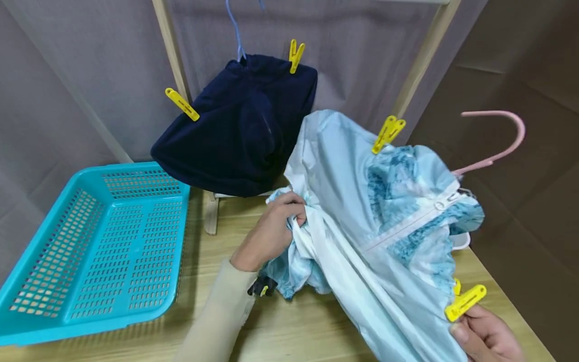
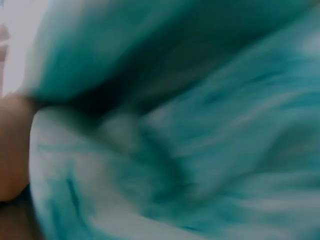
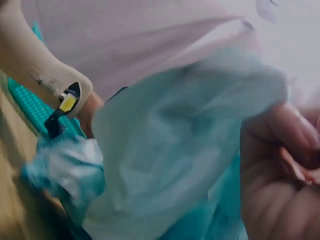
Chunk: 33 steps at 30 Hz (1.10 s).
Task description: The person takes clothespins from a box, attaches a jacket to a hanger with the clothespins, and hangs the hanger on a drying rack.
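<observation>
A light blue and white tie-dye jacket (image 1: 348,171) with a white zipper is held up over the table, a pink hanger (image 1: 515,136) sticking out at its collar. My left hand (image 1: 271,229) grips bunched fabric at the jacket's left side. At lower right, my right hand (image 1: 490,334) pinches the jacket's edge beside a yellow clothespin (image 1: 466,303). Another yellow clothespin (image 1: 387,134) is clipped on the upper edge. Blurred jacket cloth (image 2: 225,145) fills the left wrist view. In the right wrist view, pale cloth (image 3: 165,145) spreads between both hands.
A dark navy garment (image 1: 235,130) hangs on a blue hanger (image 1: 235,30) behind, with yellow clothespins (image 1: 182,104) at both sides. A wooden rack (image 1: 425,55) frames it. To the left stands a turquoise plastic basket (image 1: 178,241) on the wooden table (image 1: 289,327).
</observation>
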### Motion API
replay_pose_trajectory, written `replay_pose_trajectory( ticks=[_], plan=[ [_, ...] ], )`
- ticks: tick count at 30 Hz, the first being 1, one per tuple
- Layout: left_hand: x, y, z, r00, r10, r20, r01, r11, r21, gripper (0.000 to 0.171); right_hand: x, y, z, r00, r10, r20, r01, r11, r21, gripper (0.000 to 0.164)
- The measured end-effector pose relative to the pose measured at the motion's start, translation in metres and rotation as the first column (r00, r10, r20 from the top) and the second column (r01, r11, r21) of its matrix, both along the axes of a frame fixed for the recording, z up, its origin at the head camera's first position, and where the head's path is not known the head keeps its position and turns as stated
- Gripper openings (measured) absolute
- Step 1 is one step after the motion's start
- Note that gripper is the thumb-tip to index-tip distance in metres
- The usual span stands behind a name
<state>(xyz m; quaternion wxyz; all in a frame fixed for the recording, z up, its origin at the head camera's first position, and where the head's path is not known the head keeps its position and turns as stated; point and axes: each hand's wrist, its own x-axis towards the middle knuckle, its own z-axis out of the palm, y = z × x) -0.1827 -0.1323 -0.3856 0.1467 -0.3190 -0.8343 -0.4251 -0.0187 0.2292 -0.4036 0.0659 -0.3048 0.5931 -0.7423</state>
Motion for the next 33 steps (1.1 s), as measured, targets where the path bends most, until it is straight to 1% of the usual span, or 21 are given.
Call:
replay_pose_trajectory(
  ticks=[2,4,6,7,8,9,10,11,12,13,15,16,18,19,20,22,24,25,27,29,33],
  plan=[
    [-0.008,0.003,-0.008,0.995,0.096,-0.031,-0.093,0.992,0.081,0.038,-0.005,-0.018,0.010,0.997,-0.040,0.067,0.044,0.998,-0.051,0.061],
    [-0.016,0.004,-0.019,0.986,0.164,0.002,-0.164,0.982,0.093,0.032,-0.018,-0.044,0.020,0.991,-0.053,0.121,0.067,0.990,-0.121,0.052],
    [-0.021,-0.001,-0.028,0.980,0.181,0.086,-0.182,0.983,-0.001,0.024,-0.035,-0.074,0.029,0.986,-0.112,0.124,0.129,0.982,-0.136,0.041],
    [-0.022,-0.006,-0.031,0.973,0.177,0.145,-0.168,0.983,-0.075,0.025,-0.045,-0.088,0.032,0.987,-0.114,0.111,0.129,0.981,-0.143,0.036],
    [-0.021,-0.011,-0.030,0.964,0.175,0.202,-0.143,0.976,-0.162,0.031,-0.053,-0.102,0.035,0.984,-0.143,0.104,0.155,0.980,-0.124,0.031],
    [-0.018,-0.017,-0.027,0.951,0.183,0.248,-0.121,0.962,-0.247,0.043,-0.061,-0.117,0.037,0.978,-0.176,0.112,0.187,0.977,-0.101,0.026],
    [-0.013,-0.024,-0.020,0.940,0.199,0.278,-0.106,0.942,-0.318,0.055,-0.068,-0.130,0.040,0.968,-0.220,0.120,0.228,0.972,-0.058,0.020],
    [-0.007,-0.030,-0.011,0.933,0.220,0.285,-0.105,0.924,-0.368,0.062,-0.073,-0.143,0.041,0.958,-0.261,0.119,0.265,0.964,-0.020,0.015],
    [0.000,-0.034,0.001,0.931,0.239,0.274,-0.123,0.916,-0.383,0.065,-0.078,-0.155,0.042,0.949,-0.289,0.128,0.290,0.957,0.014,0.010],
    [0.008,-0.038,0.015,0.932,0.256,0.255,-0.151,0.917,-0.369,0.062,-0.082,-0.166,0.043,0.941,-0.311,0.136,0.308,0.950,0.041,0.007],
    [0.027,-0.042,0.044,0.935,0.267,0.233,-0.199,0.939,-0.279,0.049,-0.089,-0.187,0.043,0.934,-0.331,0.137,0.323,0.943,0.077,0.011],
    [0.037,-0.042,0.058,0.938,0.257,0.232,-0.204,0.952,-0.229,0.044,-0.091,-0.198,0.043,0.935,-0.329,0.131,0.320,0.944,0.083,0.014],
    [0.056,-0.040,0.078,0.944,0.234,0.231,-0.197,0.965,-0.174,0.042,-0.095,-0.219,0.041,0.938,-0.328,0.112,0.322,0.944,0.073,0.016],
    [0.063,-0.038,0.084,0.944,0.236,0.231,-0.199,0.965,-0.172,0.037,-0.096,-0.229,0.041,0.939,-0.326,0.108,0.321,0.945,0.059,0.016],
    [0.068,-0.035,0.088,0.942,0.250,0.226,-0.211,0.960,-0.184,0.032,-0.097,-0.238,0.041,0.941,-0.322,0.105,0.319,0.947,0.047,0.015],
    [0.072,-0.031,0.090,0.934,0.313,0.174,-0.272,0.936,-0.224,0.025,-0.098,-0.254,0.040,0.942,-0.317,0.109,0.316,0.948,0.026,0.012],
    [0.072,-0.032,0.088,0.917,0.384,0.103,-0.353,0.906,-0.233,0.016,-0.100,-0.265,0.041,0.949,-0.291,0.123,0.290,0.957,0.025,0.013],
    [0.070,-0.034,0.087,0.910,0.404,0.087,-0.378,0.899,-0.223,0.013,-0.100,-0.268,0.041,0.955,-0.265,0.132,0.263,0.964,0.033,0.014],
    [0.069,-0.042,0.087,0.908,0.407,0.101,-0.381,0.900,-0.212,0.009,-0.101,-0.273,0.041,0.964,-0.221,0.146,0.214,0.975,0.065,0.019],
    [0.067,-0.051,0.088,0.915,0.381,0.133,-0.350,0.913,-0.210,0.016,-0.101,-0.276,0.042,0.971,-0.180,0.155,0.166,0.981,0.100,0.021],
    [0.063,-0.064,0.088,0.920,0.333,0.206,-0.293,0.935,-0.202,0.033,-0.102,-0.277,0.043,0.984,-0.130,0.124,0.108,0.979,0.171,0.026]
  ],
)
